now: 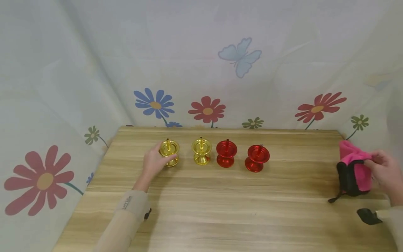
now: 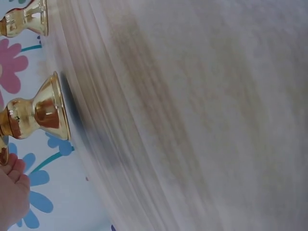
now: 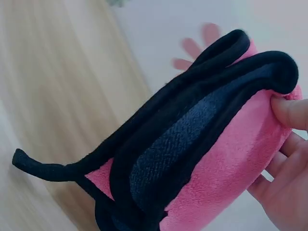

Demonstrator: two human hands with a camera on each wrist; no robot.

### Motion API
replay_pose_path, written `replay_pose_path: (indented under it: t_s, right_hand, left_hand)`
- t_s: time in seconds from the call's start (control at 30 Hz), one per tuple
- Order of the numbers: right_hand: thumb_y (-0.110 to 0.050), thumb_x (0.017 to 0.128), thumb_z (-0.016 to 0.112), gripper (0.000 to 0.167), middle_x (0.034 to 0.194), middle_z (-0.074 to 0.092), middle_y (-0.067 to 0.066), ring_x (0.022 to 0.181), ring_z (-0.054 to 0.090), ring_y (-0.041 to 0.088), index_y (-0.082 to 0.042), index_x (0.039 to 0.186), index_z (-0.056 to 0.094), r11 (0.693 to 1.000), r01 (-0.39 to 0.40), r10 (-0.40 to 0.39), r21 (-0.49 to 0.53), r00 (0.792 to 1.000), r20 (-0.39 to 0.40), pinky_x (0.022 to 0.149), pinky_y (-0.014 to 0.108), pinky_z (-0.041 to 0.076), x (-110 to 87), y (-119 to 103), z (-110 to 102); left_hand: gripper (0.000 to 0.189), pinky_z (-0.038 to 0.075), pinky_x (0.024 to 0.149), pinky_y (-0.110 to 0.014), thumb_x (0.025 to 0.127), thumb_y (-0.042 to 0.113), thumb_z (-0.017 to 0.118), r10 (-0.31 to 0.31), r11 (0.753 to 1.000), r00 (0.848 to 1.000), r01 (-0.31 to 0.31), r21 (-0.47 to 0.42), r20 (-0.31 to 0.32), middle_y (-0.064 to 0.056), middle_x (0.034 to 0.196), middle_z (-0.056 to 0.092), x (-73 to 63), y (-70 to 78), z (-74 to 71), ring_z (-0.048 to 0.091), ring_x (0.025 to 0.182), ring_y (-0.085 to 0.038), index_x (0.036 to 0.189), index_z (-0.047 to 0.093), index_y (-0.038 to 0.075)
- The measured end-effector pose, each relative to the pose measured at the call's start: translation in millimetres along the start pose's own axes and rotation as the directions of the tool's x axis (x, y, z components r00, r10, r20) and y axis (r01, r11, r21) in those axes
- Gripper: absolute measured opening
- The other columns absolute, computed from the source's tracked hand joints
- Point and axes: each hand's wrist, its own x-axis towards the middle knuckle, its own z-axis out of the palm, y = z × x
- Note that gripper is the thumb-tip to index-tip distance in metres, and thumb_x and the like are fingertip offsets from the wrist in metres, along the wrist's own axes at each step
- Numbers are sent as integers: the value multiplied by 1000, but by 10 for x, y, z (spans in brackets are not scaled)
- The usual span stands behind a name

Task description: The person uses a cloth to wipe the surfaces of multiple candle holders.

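Observation:
At the left end of a row, my left hand (image 1: pixel 153 161) grips the rim of a gold candle holder (image 1: pixel 171 148), thumb on the near side and fingers behind. The left wrist view shows this gold candle holder (image 2: pixel 41 113) from the side, fingertips at its rim and its flared base close over the table. My right hand (image 1: pixel 385 171) pinches a folded pink cloth (image 1: pixel 362 176) with black edging at the far right. In the right wrist view the pink cloth (image 3: pixel 226 168) hangs in folds, a black loop (image 3: pixel 43 171) sticking out; thumb and fingers hold its edge.
A second gold candle holder (image 1: pixel 202 150) stands right of the held one, followed by a red candle holder (image 1: pixel 226 154) and another red candle holder (image 1: pixel 256 158). The wooden table (image 1: pixel 236 210) ends at a flower-printed curtain (image 1: pixel 277 70) behind.

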Motion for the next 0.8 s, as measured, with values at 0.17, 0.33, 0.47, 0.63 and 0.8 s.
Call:
replay_pose_path:
  t_s: [0.17, 0.33, 0.47, 0.63, 0.8]
  right_hand:
    - [6, 81, 51, 5, 66, 47, -31, 59, 42, -10, 2, 84, 51, 966, 127, -106, -224, 989, 106, 51, 11, 36, -379, -1121, 678]
    - [11, 74, 53, 12, 67, 61, 6, 59, 42, 1, 4, 84, 53, 887, 242, -199, -393, 969, 147, 51, 21, 33, -532, -1457, 1181]
    - [12, 72, 52, 18, 72, 59, 22, 56, 42, 15, 2, 87, 55, 844, 314, -243, -435, 947, 211, 50, 27, 32, -568, -1424, 1440]
    - [12, 72, 51, 20, 70, 60, 16, 55, 39, 13, 1, 88, 55, 841, 356, -256, -407, 925, 281, 51, 27, 33, -602, -1379, 1619]
    - [14, 70, 54, 20, 75, 63, 18, 60, 52, 22, 1, 84, 57, 816, 408, -308, -410, 906, 289, 62, 40, 42, -616, -1291, 1706]
  left_hand:
    - [82, 39, 95, -46, 63, 50, 73, 11, 1000, 999, -10, 13, -30, -17, 124, 52, 13, -25, 36, 48, 114, -34, 127, 46, 7]
    - [81, 39, 94, -47, 63, 48, 74, 30, 999, 998, -28, 31, -58, -17, 123, 53, 11, -41, 55, 49, 112, -35, 126, 46, 6]
    - [81, 40, 93, -47, 63, 49, 73, 33, 999, 997, -32, 29, -70, -17, 123, 53, 8, -48, 60, 50, 112, -35, 126, 47, 5]
    - [85, 37, 96, -47, 64, 51, 71, 29, 999, 998, -29, 16, -50, -18, 128, 48, 10, -63, 69, 46, 116, -36, 129, 43, 5]
    - [85, 36, 97, -47, 65, 50, 71, 26, 1000, 999, -26, 10, -34, -18, 130, 46, 16, -74, 75, 45, 117, -37, 131, 40, 6]
